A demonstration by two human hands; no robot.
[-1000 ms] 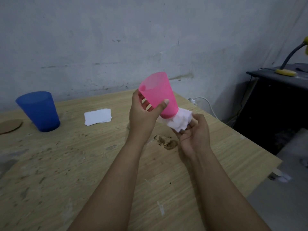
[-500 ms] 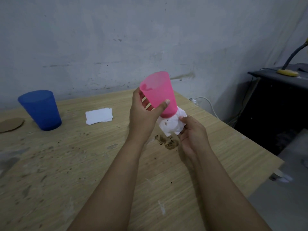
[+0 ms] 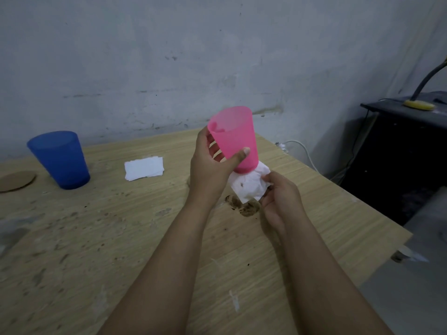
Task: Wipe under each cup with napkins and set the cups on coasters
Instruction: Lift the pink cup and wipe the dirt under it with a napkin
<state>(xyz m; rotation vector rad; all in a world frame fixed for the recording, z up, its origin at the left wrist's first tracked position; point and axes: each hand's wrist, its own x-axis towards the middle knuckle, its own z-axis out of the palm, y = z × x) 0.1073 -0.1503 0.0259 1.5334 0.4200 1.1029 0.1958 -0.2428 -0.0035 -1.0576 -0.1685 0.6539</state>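
gripping the pink cup (image 3: 235,139) lifted over the table (image 3: 121,238), the left hand (image 3: 210,170) tilts it, probably to expose its base. the right hand (image 3: 278,201) pinches a stained napkin (image 3: 250,187) against this base, which is hidden. the blue cup (image 3: 60,160) stands beside a coaster (image 3: 14,181), cut off by the edge.

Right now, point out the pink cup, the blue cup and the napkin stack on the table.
pink cup (image 3: 235,136), head view, on its side wall above the thumb.
blue cup (image 3: 60,160), head view, middle of its side wall.
napkin stack (image 3: 144,168), head view, centre of the top sheet.
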